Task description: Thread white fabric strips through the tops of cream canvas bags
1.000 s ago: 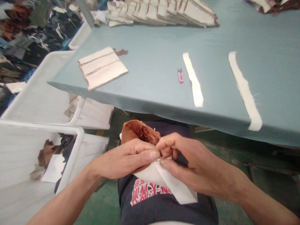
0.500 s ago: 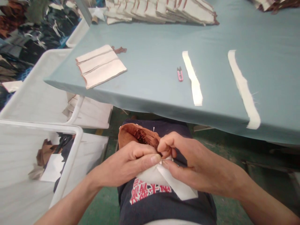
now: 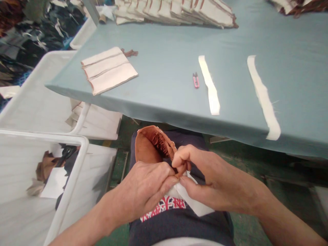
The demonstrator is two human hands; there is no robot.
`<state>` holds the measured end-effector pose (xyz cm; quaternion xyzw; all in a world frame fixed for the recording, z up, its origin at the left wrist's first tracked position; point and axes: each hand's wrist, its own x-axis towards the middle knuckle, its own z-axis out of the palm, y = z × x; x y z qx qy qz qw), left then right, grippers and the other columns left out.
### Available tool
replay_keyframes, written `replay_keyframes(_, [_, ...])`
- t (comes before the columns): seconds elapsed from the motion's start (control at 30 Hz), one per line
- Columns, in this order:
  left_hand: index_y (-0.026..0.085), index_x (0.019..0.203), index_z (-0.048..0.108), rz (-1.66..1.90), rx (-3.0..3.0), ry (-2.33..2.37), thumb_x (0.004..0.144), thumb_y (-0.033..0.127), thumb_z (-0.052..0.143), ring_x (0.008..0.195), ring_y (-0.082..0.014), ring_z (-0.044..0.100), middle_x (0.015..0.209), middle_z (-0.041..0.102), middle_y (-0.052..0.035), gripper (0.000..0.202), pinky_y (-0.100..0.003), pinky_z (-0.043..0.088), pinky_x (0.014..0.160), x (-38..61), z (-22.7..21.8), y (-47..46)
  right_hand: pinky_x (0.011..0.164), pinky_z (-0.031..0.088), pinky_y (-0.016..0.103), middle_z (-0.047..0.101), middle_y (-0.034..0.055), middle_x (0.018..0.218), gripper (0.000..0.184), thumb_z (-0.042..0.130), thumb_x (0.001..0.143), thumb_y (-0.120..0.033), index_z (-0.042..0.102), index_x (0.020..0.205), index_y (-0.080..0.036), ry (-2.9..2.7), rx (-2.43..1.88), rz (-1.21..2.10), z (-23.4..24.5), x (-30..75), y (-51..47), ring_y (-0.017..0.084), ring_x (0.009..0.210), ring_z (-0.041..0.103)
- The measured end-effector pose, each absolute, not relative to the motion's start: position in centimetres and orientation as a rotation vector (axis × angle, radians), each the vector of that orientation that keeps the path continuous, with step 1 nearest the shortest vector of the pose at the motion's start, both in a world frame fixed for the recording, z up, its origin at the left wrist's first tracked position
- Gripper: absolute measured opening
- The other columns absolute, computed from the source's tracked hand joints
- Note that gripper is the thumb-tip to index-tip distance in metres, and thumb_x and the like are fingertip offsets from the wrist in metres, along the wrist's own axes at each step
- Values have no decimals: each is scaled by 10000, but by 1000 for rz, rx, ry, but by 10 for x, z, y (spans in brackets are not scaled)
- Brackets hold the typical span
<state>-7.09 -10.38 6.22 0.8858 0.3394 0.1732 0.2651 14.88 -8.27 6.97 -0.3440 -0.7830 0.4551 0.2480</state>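
A brown fabric piece (image 3: 148,147) with white lining (image 3: 194,205) rests in my lap, below the table's front edge. My left hand (image 3: 143,189) is closed on it, thumb and fingers pinching the fabric near its edge. My right hand (image 3: 205,177) pinches the same spot from the right, fingertips almost touching the left ones. The brown part curls up into an open pouch shape behind my left hand. What lies between the fingertips is hidden.
A light blue table (image 3: 166,65) holds a stack of beige fabric pieces (image 3: 109,70), pink thread snips (image 3: 196,80), two white strips (image 3: 210,87) (image 3: 263,97) and a long pile of pieces (image 3: 176,12) at the back. White bins (image 3: 43,99) (image 3: 71,171) stand at the left.
My left hand has slid down and turned over the fabric, and the brown pouch now stands more upright. The right hand keeps its pinch.
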Motion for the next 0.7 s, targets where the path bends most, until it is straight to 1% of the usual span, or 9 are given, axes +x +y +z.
replay_keyframes(0.1, [176, 866, 549, 503, 2397, 875, 1135, 282, 235, 634, -126, 620, 729, 648, 8, 427, -265, 440, 609, -72, 65, -102, 753, 460, 237, 615, -19, 921, 313, 534, 730, -44, 520, 1000, -200, -2119, -938, 1281, 73, 149, -82, 121, 826, 580])
replay_keyframes(0.17, [179, 840, 543, 507, 2401, 879, 1131, 274, 259, 614, -119, 606, 708, 640, 12, 417, -259, 437, 599, -72, 68, -101, 773, 456, 272, 624, 2, 939, 308, 530, 725, -80, 537, 1014, -187, -2142, -910, 1293, 74, 150, -80, 144, 845, 576])
replay_keyframes(0.27, [185, 804, 529, 502, 2394, 919, 1104, 229, 342, 567, -100, 573, 666, 609, 34, 356, -246, 402, 556, -72, 71, -101, 777, 426, 321, 639, 29, 921, 153, 462, 876, -144, 569, 980, -177, -2214, -811, 1212, 74, 151, -75, 168, 828, 558])
replay_keyframes(0.37, [201, 751, 475, 543, 2357, 959, 1041, 153, 427, 514, -80, 495, 610, 529, 68, 298, -238, 349, 519, -70, 70, -101, 774, 381, 361, 619, 20, 795, 266, 362, 1002, -172, 566, 833, -192, -2326, -750, 986, 71, 148, -67, 181, 749, 502])
replay_keyframes(0.43, [209, 727, 428, 598, 2319, 947, 989, 103, 462, 499, -70, 421, 596, 461, 86, 285, -236, 310, 506, -68, 68, -100, 826, 378, 389, 589, 13, 721, 354, 336, 1034, -192, 540, 746, -201, -2372, -724, 869, 71, 144, -63, 189, 742, 484])
replay_keyframes(0.5, [211, 720, 395, 668, 2270, 933, 933, 63, 482, 502, -64, 359, 600, 401, 95, 274, -235, 266, 497, -67, 66, -99, 945, 374, 425, 579, 7, 687, 404, 314, 1051, -206, 523, 705, -206, -2397, -694, 829, 72, 140, -58, 195, 776, 500])
replay_keyframes(0.6, [207, 702, 376, 742, 2192, 968, 863, 44, 505, 511, -58, 305, 605, 337, 98, 263, -230, 213, 486, -68, 66, -95, 1154, 246, 476, 628, 8, 710, 414, 318, 1070, -234, 543, 722, -211, -2451, -649, 781, 77, 136, -53, 211, 905, 553])
replay_keyframes(0.67, [200, 683, 379, 752, 2137, 1010, 850, 56, 527, 508, -53, 289, 596, 328, 100, 266, -215, 207, 484, -69, 69, -93, 1187, 202, 478, 648, 13, 723, 421, 323, 1083, -251, 562, 739, -211, -2485, -636, 738, 79, 133, -50, 213, 930, 563])
replay_keyframes(0.7, [197, 678, 388, 751, 2111, 1026, 851, 63, 535, 506, -50, 288, 591, 335, 101, 263, -208, 210, 483, -70, 70, -93, 1151, 254, 465, 639, 14, 710, 441, 318, 1091, -263, 558, 725, -211, -2498, -626, 723, 79, 131, -48, 206, 881, 555])
